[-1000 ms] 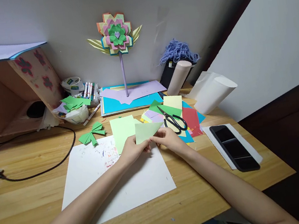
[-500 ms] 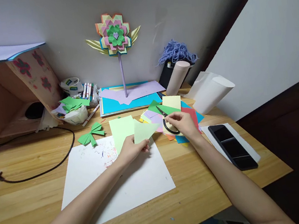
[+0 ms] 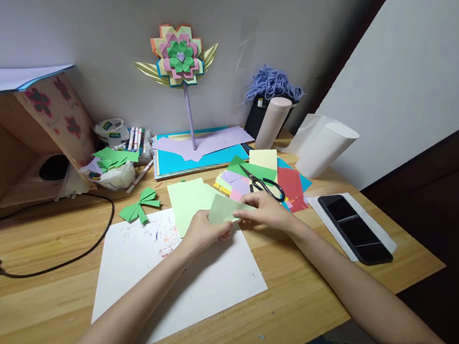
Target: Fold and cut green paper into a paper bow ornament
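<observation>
A folded piece of pale green paper [image 3: 220,209] is held between both hands above the white sheet [image 3: 211,278]. My left hand [image 3: 204,228] pinches its left side and lower edge, some fingers hidden under it. On its right end, the thumb and fingers of my right hand [image 3: 266,210] are closed. Just beyond lies a larger pale green sheet [image 3: 187,201], flat on the table. Black-handled scissors [image 3: 275,187] rest on the pile of coloured paper [image 3: 289,181], beside my right hand, which partly covers them.
A paper flower [image 3: 181,57] on a purple stem stands at the back. Green paper leaves [image 3: 141,206] lie left of the white sheet. On the right are a phone [image 3: 355,229] and a white paper roll [image 3: 329,148]. A black cable [image 3: 94,251] crosses the left side.
My right hand has let go of the scissors, leaving them on the paper pile. It has moved left and taken the right end of the folded pale green paper.
</observation>
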A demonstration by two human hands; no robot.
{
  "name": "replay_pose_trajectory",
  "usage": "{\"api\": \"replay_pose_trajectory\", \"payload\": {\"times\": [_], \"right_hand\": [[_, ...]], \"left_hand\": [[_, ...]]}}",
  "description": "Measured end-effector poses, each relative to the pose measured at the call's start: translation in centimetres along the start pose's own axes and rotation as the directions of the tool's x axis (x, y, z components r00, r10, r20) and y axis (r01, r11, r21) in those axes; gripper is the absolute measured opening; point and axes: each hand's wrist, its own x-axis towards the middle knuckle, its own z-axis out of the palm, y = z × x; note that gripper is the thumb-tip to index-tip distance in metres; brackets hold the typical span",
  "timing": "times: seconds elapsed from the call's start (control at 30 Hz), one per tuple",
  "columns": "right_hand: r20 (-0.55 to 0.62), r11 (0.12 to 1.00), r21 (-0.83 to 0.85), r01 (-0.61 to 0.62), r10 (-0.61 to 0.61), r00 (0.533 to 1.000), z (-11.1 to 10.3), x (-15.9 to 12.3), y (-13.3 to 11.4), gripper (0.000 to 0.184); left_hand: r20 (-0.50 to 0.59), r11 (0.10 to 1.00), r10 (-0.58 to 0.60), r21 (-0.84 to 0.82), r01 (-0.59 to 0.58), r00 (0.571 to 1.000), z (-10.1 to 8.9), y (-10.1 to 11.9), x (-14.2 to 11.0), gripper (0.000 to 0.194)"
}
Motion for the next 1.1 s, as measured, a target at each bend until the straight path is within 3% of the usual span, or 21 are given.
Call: {"api": "replay_pose_trajectory", "payload": {"times": [0.17,0.4,0.7,0.9,1.0,1.1], "right_hand": [[-0.036,0.999,-0.035,0.0,-0.002,0.999,-1.3,0.1,0.0,0.024],[-0.144,0.993,0.073,-0.095,0.105,0.984,-3.2,0.5,0.9,0.029],[-0.145,0.985,0.164,-0.06,0.085,0.986,-2.7,1.0,1.1,0.022],[-0.311,0.995,-0.097,-0.012,-0.019,0.95,-2.9,1.2,1.7,0.018],[-0.406,0.986,-0.16,0.051,-0.113,0.907,-2.6,1.2,1.8,0.015],[-0.464,0.951,-0.25,0.18,-0.281,0.84,-1.7,1.0,1.5,0.011]], "left_hand": [[-0.062,0.999,-0.047,0.022,0.049,0.997,-0.3,0.1,0.3,0.015],[-0.154,0.996,-0.064,0.05,0.073,0.986,-2.6,0.4,1.2,0.016],[-0.283,0.995,0.065,0.089,-0.041,0.957,-5.1,1.1,1.9,0.014],[-0.228,0.982,0.129,0.164,-0.093,0.965,-5.9,0.8,2.0,0.017],[-0.275,0.99,0.127,0.093,-0.105,0.953,-6.2,0.8,2.0,0.021],[-0.293,0.997,0.05,-0.047,-0.067,0.955,-5.8,1.1,2.0,0.031]]}}
